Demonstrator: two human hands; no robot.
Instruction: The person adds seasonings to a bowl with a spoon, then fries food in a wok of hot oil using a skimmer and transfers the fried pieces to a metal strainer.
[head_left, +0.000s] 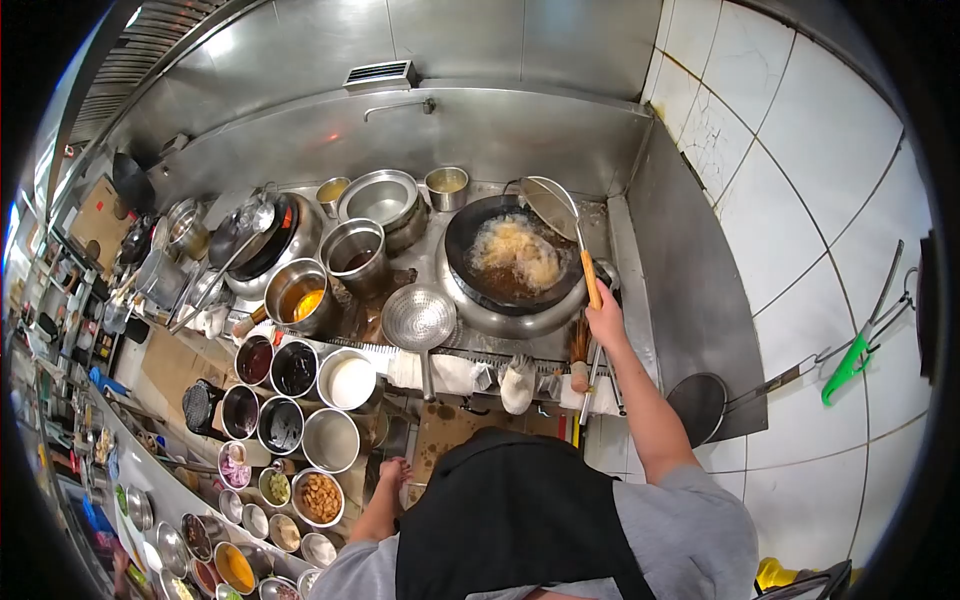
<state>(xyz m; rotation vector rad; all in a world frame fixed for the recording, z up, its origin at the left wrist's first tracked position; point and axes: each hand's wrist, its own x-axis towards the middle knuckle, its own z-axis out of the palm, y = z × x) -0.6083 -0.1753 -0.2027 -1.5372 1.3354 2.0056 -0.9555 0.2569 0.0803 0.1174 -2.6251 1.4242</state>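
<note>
My right hand point(605, 320) is wrapped round the wooden handle of a mesh skimmer point(549, 207). The skimmer's round head is at the far right rim of a dark wok point(462, 235). In the wok, pale golden food point(515, 252) bubbles in hot oil. Low beside my body, my left hand point(396, 471) hangs with nothing visible in it and its fingers loosely apart. Nearest to it are a metal pot point(331, 440) and a bowl of brown, nut-like pieces point(319, 498).
A perforated ladle point(418, 318) lies on the stove front, left of the wok. Steel pots point(356, 257) and a pot with orange liquid point(298, 300) stand further left. A bamboo brush point(579, 365) hangs at the front edge. The tiled wall point(800, 170) bounds the right side.
</note>
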